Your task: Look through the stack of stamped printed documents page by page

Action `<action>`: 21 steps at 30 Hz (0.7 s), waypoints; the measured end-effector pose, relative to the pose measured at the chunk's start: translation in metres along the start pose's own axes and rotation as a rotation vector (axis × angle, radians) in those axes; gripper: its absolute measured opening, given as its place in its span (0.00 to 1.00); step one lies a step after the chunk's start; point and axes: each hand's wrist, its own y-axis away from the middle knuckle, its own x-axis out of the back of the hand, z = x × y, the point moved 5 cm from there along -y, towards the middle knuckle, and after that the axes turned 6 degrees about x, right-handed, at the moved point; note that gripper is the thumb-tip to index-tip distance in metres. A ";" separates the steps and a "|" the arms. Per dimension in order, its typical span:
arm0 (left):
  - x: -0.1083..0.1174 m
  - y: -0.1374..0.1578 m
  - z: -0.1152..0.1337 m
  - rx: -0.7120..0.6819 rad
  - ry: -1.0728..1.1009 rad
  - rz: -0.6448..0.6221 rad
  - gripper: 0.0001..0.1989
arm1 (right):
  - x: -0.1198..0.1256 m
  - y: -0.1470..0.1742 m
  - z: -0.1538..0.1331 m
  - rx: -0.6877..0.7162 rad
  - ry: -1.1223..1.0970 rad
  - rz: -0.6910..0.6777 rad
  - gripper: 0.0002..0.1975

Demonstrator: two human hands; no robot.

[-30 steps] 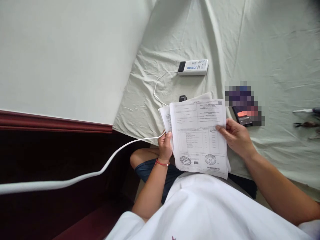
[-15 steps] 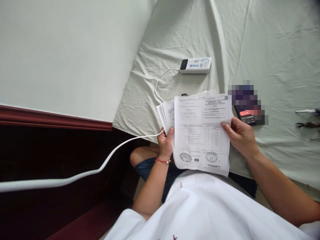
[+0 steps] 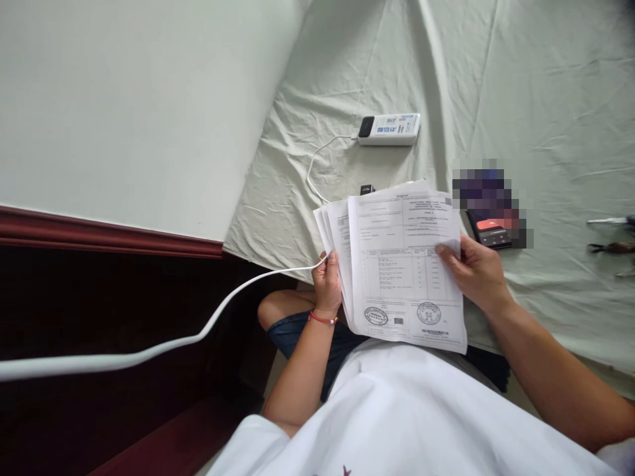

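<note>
Several white printed sheets of paper (image 3: 407,264) are fanned out in front of my body. The top sheet carries a table of text and two round stamps near its lower edge. My left hand (image 3: 327,284) pinches the left side of the stack, thumb on top; a red string bracelet circles that wrist. My right hand (image 3: 476,271) grips the top sheet at its right edge, its thumb on the printed face and its other fingers behind. A white cable (image 3: 198,334) passes by my left fingers and runs behind the papers.
A white power bank (image 3: 389,129) with a cable plugged in lies on the pale green cloth (image 3: 560,119) beyond the papers. A small black item (image 3: 366,190) shows above the sheets. Right of them rests a phone (image 3: 491,218), partly blurred. Keys (image 3: 612,248) sit at the far right.
The top sheet has shifted slightly right and down and turned a little, showing more of the sheets beneath at its left and top. My left thumb has moved slightly left.
</note>
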 end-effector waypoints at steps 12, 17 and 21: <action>0.002 0.000 0.000 -0.021 -0.021 -0.008 0.19 | 0.015 0.006 -0.016 0.055 0.158 0.234 0.15; 0.001 0.000 0.000 -0.021 -0.012 -0.006 0.20 | 0.016 0.007 -0.011 0.009 -0.128 0.315 0.18; 0.002 0.000 -0.001 -0.009 -0.012 0.010 0.20 | 0.016 0.005 -0.011 -0.010 -0.294 0.352 0.16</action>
